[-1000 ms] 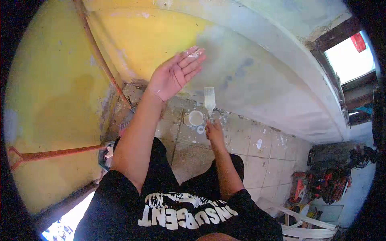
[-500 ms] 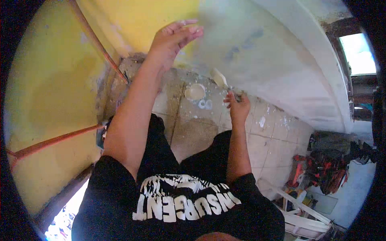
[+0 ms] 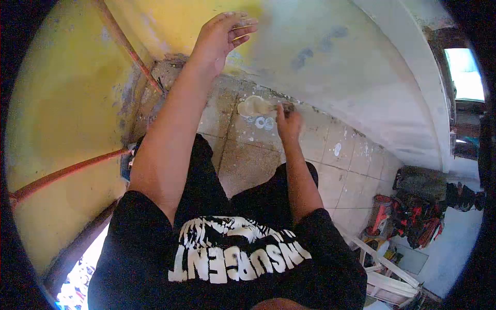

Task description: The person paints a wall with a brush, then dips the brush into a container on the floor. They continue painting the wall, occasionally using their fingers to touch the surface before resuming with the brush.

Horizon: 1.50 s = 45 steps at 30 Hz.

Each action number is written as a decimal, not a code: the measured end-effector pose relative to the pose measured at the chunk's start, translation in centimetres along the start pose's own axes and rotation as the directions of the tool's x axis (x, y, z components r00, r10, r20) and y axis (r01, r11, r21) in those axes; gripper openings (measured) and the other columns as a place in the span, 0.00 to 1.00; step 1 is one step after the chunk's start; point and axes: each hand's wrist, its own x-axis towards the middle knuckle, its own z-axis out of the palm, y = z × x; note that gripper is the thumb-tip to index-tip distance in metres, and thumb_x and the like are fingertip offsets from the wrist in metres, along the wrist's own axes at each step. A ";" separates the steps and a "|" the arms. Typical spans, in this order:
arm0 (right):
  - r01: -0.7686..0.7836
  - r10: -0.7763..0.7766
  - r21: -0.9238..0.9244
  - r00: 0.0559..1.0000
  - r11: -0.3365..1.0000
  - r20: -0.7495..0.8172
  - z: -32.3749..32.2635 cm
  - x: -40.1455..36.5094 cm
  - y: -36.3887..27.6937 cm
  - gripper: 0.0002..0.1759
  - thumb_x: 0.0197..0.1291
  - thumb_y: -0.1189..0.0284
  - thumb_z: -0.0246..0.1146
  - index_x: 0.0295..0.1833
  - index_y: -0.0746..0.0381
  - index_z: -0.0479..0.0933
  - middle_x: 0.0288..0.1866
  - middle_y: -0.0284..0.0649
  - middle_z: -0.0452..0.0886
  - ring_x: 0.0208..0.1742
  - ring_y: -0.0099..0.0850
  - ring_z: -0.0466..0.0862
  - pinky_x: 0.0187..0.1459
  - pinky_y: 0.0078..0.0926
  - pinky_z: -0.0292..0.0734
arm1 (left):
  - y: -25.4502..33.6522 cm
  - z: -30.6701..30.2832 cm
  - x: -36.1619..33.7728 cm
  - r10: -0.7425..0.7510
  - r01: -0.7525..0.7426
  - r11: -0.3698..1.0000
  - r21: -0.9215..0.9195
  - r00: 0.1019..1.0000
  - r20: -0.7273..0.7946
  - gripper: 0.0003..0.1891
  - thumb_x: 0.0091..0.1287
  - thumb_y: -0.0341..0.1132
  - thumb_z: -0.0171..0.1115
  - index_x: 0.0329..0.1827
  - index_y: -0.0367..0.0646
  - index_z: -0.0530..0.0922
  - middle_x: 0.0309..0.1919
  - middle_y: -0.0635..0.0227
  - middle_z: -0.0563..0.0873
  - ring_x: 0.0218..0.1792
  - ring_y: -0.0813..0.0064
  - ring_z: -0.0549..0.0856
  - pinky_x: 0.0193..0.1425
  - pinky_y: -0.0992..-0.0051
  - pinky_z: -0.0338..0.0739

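Observation:
My left hand (image 3: 227,37) is raised near the yellow part of the wall (image 3: 175,26), with its fingers slightly curled and apart and nothing seen between them. Lower down and to the right, my right hand (image 3: 289,123) is closed on the handle of a brush, somewhat blurred. The pale brush head (image 3: 267,107) points left, over or in a round container (image 3: 248,107) of cream-coloured stuff on the tiled floor. Exactly where the brush head meets the container is hard to make out.
White rings (image 3: 261,122) and splashes mark the floor tiles (image 3: 248,163). An orange pipe (image 3: 124,44) stands at the left corner, another (image 3: 72,173) runs lower left. A pale wall (image 3: 356,77) rises ahead. Red and black items (image 3: 413,212) and a white wooden frame (image 3: 387,279) lie right.
My right hand has moved left, bringing the brush from beside the wall down to the container. My left hand has shifted slightly up, and its fingers have spread a little.

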 end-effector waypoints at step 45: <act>0.212 -0.220 0.081 0.971 0.974 0.099 2.8 0.6 -2.2 0.13 0.66 0.63 0.63 0.43 0.63 0.81 0.33 0.52 0.84 0.32 0.46 0.86 0.37 0.40 0.80 | -0.2 1.0 0.1 -0.036 0.050 0.989 0.136 0.994 -0.100 0.19 0.74 0.43 0.52 0.58 0.40 0.77 0.48 0.61 0.87 0.52 0.68 0.86 0.56 0.69 0.77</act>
